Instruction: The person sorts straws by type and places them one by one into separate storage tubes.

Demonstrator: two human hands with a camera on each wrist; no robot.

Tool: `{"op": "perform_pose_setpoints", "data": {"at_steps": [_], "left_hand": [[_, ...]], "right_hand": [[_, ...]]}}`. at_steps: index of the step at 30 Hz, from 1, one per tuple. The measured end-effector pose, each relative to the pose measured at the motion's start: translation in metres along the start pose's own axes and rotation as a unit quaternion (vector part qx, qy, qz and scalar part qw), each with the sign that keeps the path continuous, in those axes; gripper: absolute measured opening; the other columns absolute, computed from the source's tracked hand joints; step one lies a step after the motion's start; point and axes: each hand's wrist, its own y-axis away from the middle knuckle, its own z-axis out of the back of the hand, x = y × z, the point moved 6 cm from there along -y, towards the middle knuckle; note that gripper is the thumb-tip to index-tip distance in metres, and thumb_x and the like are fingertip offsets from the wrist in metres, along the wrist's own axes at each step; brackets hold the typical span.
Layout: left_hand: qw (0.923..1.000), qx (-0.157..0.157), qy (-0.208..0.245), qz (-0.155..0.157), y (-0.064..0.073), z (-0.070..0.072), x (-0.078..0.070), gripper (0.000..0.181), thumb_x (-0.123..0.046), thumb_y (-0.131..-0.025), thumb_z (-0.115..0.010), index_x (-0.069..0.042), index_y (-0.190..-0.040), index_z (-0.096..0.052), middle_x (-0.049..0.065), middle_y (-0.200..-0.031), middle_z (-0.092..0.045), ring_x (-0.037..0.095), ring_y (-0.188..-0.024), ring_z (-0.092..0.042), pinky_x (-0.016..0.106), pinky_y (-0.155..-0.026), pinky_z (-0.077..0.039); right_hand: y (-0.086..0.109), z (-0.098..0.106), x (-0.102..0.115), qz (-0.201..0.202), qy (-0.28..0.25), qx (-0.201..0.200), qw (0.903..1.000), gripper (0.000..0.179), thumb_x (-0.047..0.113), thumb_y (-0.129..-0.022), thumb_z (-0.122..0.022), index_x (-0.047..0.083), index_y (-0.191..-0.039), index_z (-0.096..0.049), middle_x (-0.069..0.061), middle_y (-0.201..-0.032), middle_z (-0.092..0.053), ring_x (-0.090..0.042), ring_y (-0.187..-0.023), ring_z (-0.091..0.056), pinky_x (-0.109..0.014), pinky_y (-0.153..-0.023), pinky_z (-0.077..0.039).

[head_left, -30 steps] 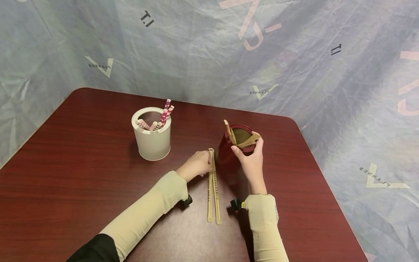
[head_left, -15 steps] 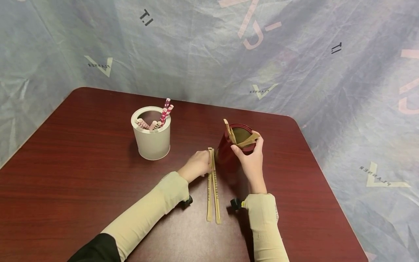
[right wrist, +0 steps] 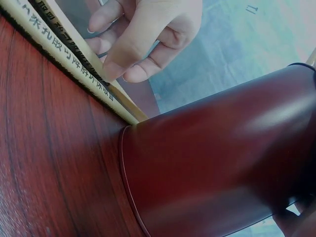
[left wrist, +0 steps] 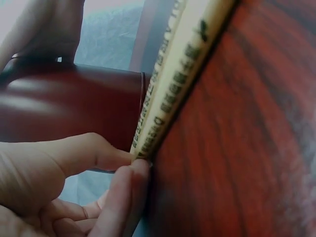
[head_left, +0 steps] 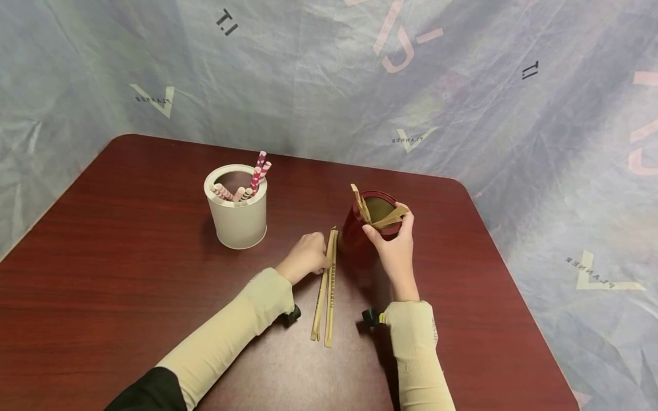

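Observation:
My left hand pinches a paper-wrapped straw between thumb and fingers near its far end. A second paper-wrapped straw lies close along its right side, with dark print on the wrapper. Just right of their far ends stands a red canister, upright on the table. My right hand grips its rim, thumb at the near side and fingers round the right. Several wrapped straws lean inside the canister and jut over its rim. How far both straws sit in my left fingers is partly hidden.
A white round canister with patterned paper straws in it stands to the left on the dark red wooden table. A printed grey cloth hangs behind the table and along its right.
The near ends of the two wrapped straws have swung left, so they now slant. My left hand has shifted slightly left. My right hand stays on the red canister.

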Motion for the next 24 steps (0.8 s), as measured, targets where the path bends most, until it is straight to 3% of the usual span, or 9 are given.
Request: {"op": "perform_pose_setpoints", "data": {"at_steps": [3,6,10,18,24], "left_hand": [[0.9991,0.014,0.035,0.022,-0.003,-0.001,0.005,0.021,-0.001,-0.075,-0.071,-0.005,-0.065,-0.053,0.009,-0.059,-0.065,0.011,-0.047,-0.062,0.023,-0.052,-0.053],[0.9954,0.026,0.082,0.044,-0.005,-0.002,0.011,0.012,-0.002,-0.078,-0.072,0.002,-0.082,-0.061,0.013,-0.068,-0.069,0.012,-0.051,-0.063,0.024,-0.053,-0.055],[0.9886,0.038,0.135,0.055,-0.006,0.0,0.016,0.023,-0.002,-0.082,-0.068,0.009,-0.102,-0.063,0.02,-0.083,-0.072,0.014,-0.058,-0.066,0.026,-0.059,-0.058],[0.9602,0.062,0.27,0.034,0.006,0.01,0.016,0.021,0.004,-0.087,-0.057,0.016,-0.104,-0.059,0.029,-0.099,-0.068,0.023,-0.073,-0.072,0.032,-0.071,-0.059],[0.958,0.054,0.282,0.0,0.016,0.029,0.006,0.024,0.002,-0.09,-0.054,0.015,-0.109,-0.058,0.028,-0.102,-0.067,0.016,-0.07,-0.07,0.031,-0.069,-0.059]], "right_hand": [[0.0,0.0,0.0,0.0,0.005,0.002,1.0,0.078,0.015,-0.084,-0.072,0.009,-0.146,-0.027,-0.017,-0.143,-0.04,-0.027,-0.127,-0.043,-0.046,-0.109,-0.034],[0.0,0.0,0.0,0.0,0.009,0.002,1.0,0.078,0.015,-0.084,-0.072,0.009,-0.146,-0.026,-0.017,-0.143,-0.041,-0.027,-0.127,-0.043,-0.046,-0.109,-0.035],[-0.001,0.001,0.0,0.004,0.008,0.0,1.0,0.078,0.015,-0.083,-0.073,0.008,-0.146,-0.027,-0.017,-0.143,-0.041,-0.027,-0.127,-0.043,-0.047,-0.108,-0.034],[0.0,0.001,-0.001,0.002,0.0,0.001,1.0,0.077,0.014,-0.083,-0.072,0.008,-0.146,-0.027,-0.017,-0.144,-0.039,-0.027,-0.128,-0.042,-0.047,-0.109,-0.035],[-0.001,0.0,-0.002,0.0,-0.002,0.0,1.0,0.078,0.015,-0.083,-0.072,0.008,-0.146,-0.027,-0.017,-0.144,-0.039,-0.026,-0.128,-0.042,-0.044,-0.108,-0.035]]}}
